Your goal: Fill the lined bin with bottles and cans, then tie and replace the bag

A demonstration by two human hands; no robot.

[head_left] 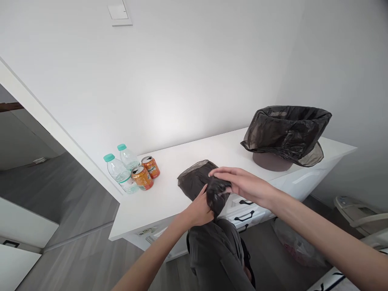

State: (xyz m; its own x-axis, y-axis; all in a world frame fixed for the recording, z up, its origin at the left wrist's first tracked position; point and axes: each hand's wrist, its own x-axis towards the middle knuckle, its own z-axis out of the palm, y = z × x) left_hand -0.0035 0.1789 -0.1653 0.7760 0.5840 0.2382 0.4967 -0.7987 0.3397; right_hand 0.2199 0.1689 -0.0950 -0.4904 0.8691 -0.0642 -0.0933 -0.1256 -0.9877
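Note:
A dark, thin plastic bag [194,180] lies partly on the white cabinet top, and its near end is bunched up between my hands over the front edge. My left hand [198,210] is closed on the bunched end from the left. From the right, my right hand [242,184] grips the same gathered part, thumb and fingers around it. Left of the bag stand two orange soda cans [142,178] and two clear plastic bottles [119,171] with green caps.
A brown bin [271,161] lined with a black bag [287,131] stands at the right of the white cabinet top [169,202]. Drawers with black handles [244,216] are below the front edge. On the floor at right lies a clear plastic bag [295,242] near a white chair-like object [360,214].

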